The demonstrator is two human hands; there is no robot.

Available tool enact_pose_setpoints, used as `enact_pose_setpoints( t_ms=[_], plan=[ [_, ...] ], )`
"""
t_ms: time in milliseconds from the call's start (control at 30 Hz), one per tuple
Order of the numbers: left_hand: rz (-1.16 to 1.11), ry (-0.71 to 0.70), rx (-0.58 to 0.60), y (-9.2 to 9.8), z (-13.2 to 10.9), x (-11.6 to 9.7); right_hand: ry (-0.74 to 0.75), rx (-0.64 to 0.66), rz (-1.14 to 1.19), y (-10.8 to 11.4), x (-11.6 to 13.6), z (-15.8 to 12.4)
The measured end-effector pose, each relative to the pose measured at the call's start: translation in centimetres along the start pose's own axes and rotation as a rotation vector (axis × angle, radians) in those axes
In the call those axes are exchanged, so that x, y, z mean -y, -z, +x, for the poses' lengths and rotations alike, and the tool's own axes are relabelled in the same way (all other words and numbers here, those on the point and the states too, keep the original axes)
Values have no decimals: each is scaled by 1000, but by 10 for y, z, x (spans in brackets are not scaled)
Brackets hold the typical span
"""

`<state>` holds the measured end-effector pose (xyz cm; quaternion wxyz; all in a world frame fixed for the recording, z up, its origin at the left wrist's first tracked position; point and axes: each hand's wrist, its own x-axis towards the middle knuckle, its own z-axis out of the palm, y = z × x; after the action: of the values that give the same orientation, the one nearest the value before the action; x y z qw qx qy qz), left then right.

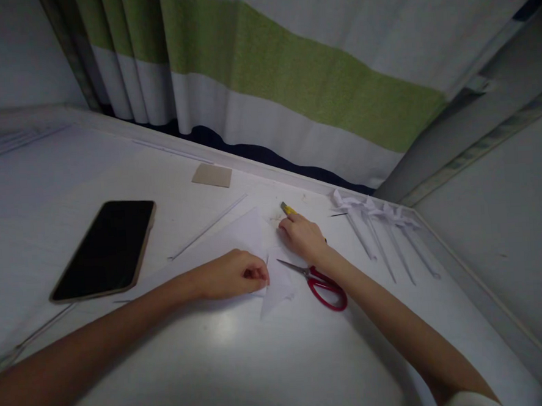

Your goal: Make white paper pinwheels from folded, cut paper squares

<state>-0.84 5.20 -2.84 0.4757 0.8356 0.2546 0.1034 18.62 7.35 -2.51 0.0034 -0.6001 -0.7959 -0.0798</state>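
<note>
My left hand [238, 273] is closed in a pinch on a white piece of paper [276, 283], whose pointed folds spread out below and to the right of the fingertips. To the right, my right hand [304, 239] has its fingers curled down over a yellow box cutter [288, 207]; the cutter's front end shows beyond the fingers and its middle is hidden under the hand. Red-handled scissors [328, 290] lie just below the right wrist, blades pointing left. Behind my left hand lies a larger white paper sheet [245, 229], partly covered by the forearm.
Several white paper pinwheels on sticks [385, 220] lie in a row at the right. A rolled paper stick [208, 226], a brown card piece [212, 175] and a dark-screened phone [106, 250] lie to the left. A striped curtain [290, 73] hangs behind the table's raised edge.
</note>
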Motion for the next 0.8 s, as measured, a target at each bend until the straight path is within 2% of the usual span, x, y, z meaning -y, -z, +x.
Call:
enact_pose_setpoints(
  t_ms=[133,233,300,333,400,500,800],
  plan=[
    [1,21,-1,3,1,-2,-1,-102,58,11,0,-14],
    [-42,69,3,4,1,-1,23,-192,171,19,8,-41],
    [-88,98,8,5,1,0,43,-318,522,20,17,-64],
    [-106,110,10,4,2,0,22,-329,666,20,23,-75],
    [-134,131,14,4,2,1,4,-308,858,18,33,-92],
    [-176,160,27,2,3,1,-35,-227,1014,11,43,-104],
    [-236,262,27,1,3,1,-89,-54,1182,-2,48,-96]
  ],
)
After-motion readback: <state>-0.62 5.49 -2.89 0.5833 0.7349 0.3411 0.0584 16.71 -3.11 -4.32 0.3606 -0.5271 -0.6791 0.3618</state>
